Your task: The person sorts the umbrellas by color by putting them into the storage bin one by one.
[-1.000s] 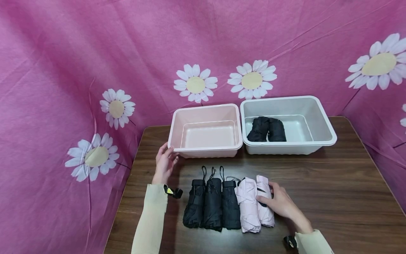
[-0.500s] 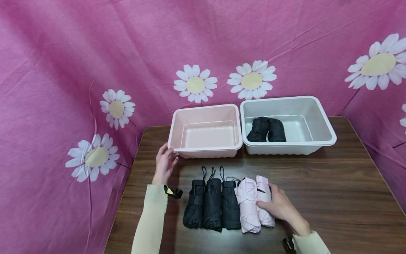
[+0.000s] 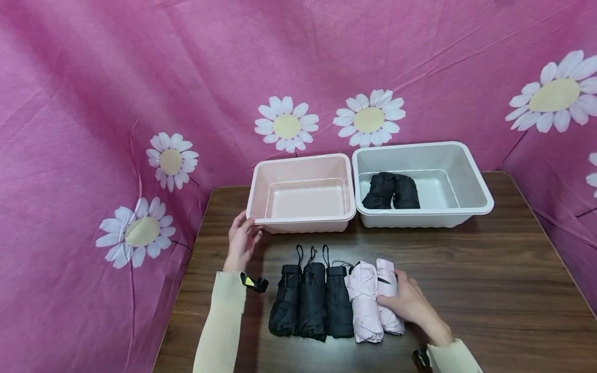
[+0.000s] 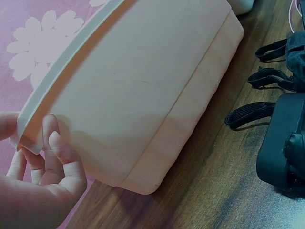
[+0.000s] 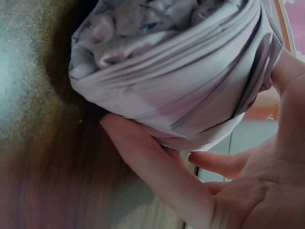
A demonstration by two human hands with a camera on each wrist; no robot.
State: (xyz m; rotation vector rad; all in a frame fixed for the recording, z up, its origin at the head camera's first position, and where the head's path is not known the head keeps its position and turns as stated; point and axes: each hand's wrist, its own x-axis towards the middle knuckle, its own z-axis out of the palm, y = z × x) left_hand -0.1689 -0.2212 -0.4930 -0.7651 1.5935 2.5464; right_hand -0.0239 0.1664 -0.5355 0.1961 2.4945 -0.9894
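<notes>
In the head view my left hand (image 3: 241, 242) holds the near left corner of a pink plastic bin (image 3: 303, 226). The left wrist view shows its fingers (image 4: 62, 148) curled up under the rim, with the thumb over it. My right hand (image 3: 412, 303) grips the rightmost folded umbrella (image 3: 388, 290), a pale pink one, thumb on its left side and fingers along its right. In the right wrist view that umbrella (image 5: 190, 86) lies between thumb and fingers. Beside it lies another pale pink umbrella (image 3: 365, 303), then several black folded umbrellas (image 3: 313, 300) with wrist loops pointing away.
A light grey bin (image 3: 424, 218) stands right of the pink one, with two black folded umbrellas (image 3: 394, 190) inside at its left. Both bins sit at the back of the wooden table (image 3: 513, 290), before a pink cloth (image 3: 210, 77) printed with daisies.
My right hand has settled further around the rightmost pink umbrella, its thumb now along the left side, and the umbrella's near end has shifted slightly. The left hand stays at the bin's corner.
</notes>
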